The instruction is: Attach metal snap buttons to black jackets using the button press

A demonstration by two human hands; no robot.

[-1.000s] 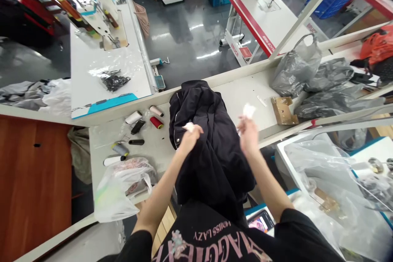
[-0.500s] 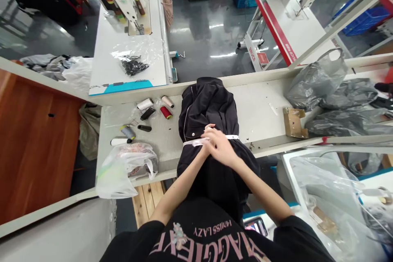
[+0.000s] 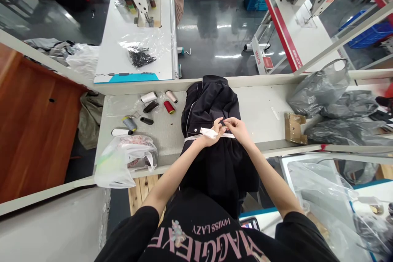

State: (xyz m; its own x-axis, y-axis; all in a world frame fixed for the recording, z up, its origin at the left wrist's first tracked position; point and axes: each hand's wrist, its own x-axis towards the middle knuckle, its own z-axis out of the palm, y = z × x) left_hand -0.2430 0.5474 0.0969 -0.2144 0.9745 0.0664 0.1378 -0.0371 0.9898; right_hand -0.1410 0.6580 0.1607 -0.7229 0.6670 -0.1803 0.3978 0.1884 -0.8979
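The left hand [image 3: 209, 136] is closed in a pinch on a bunched white fabric strip [image 3: 207, 133], which runs across a black garment [image 3: 211, 104]. The right hand [image 3: 237, 128] reaches in with its fingertips [image 3: 227, 122] meeting the left's just above the strip; whether they grip anything, I cannot tell. The garment lies heaped on the desk [image 3: 260, 108], its collar near the far edge. Left of it sit a red thread cone [image 3: 169, 107] and a white thread spool [image 3: 149, 97], a plastic bag [image 3: 125, 163] nearer the front edge — to the right, a cardboard piece [image 3: 295, 128] and grey plastic bags [image 3: 319, 98].
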